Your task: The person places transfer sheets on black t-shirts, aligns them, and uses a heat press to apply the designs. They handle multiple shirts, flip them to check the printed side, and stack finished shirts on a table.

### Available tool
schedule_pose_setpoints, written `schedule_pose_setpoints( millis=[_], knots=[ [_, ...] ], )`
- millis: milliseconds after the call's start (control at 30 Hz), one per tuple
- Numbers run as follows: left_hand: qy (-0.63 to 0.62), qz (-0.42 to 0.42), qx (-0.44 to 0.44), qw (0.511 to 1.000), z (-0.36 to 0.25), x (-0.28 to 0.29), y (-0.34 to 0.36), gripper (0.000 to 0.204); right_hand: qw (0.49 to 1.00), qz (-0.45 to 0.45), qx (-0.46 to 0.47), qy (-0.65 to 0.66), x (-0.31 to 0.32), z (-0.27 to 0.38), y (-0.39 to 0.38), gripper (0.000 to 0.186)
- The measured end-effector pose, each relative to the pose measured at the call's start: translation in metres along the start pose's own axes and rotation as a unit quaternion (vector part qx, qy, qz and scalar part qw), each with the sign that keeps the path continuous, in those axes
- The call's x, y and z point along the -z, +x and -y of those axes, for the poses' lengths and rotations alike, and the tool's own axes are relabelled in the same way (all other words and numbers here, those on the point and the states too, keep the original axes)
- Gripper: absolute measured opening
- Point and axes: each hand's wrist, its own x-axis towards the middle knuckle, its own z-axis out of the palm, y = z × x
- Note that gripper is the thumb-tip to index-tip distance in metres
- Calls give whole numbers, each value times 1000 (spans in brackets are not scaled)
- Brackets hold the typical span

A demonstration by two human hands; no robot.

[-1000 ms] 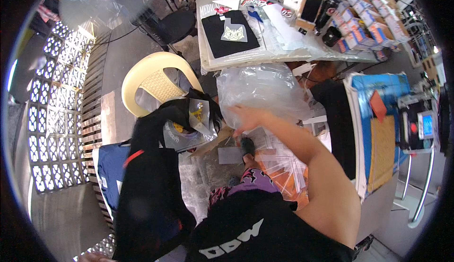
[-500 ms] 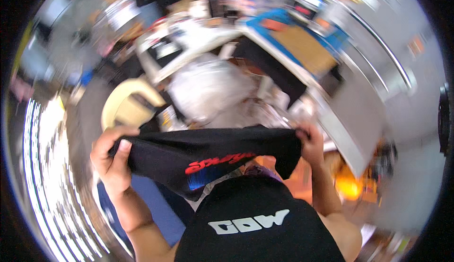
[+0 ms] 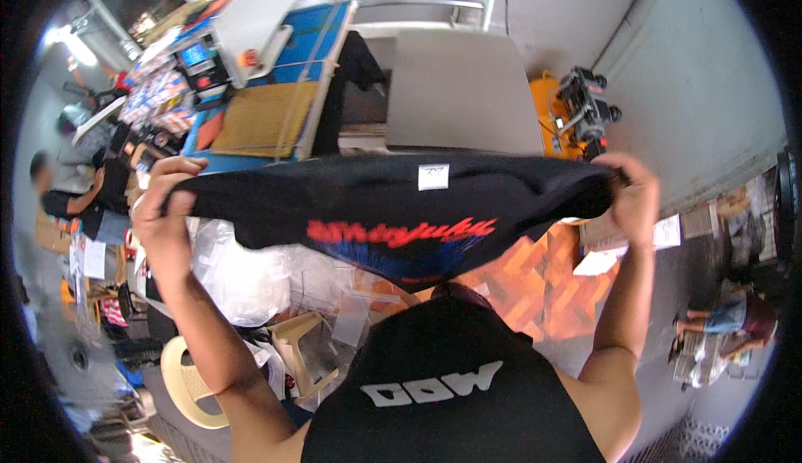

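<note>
Red-blue-printed black cloth garment (image 3: pixel 368 192), spread wide.
We see bare left hand (image 3: pixel 164 208) gripping its left end, bare right hand (image 3: pixel 635 200) its right.

Moderate light overall; white glare at a lamp (image 3: pixel 78 46), upper left. Fisheye bends straight edges; rim black. Lower left blurred.

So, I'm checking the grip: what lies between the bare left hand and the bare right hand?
In the head view, a black fabric garment with red and blue print spans from left hand to right hand.
</note>
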Motion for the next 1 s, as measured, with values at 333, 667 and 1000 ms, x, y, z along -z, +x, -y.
schedule_pose_setpoints(
  millis=[333,667,1000],
  knots=[
    [-161,339,-114,920,11,-35,120,21,828,432,267,237,111,-108,154,32],
    [434,88,-9,896,192,-400,438,37,934,-20,-105,-340,-103,-237,471,37],
    [-171,41,395,902,352,-612,408,46,935,-107,-336,33,-290,-397,525,49]
  ],
)
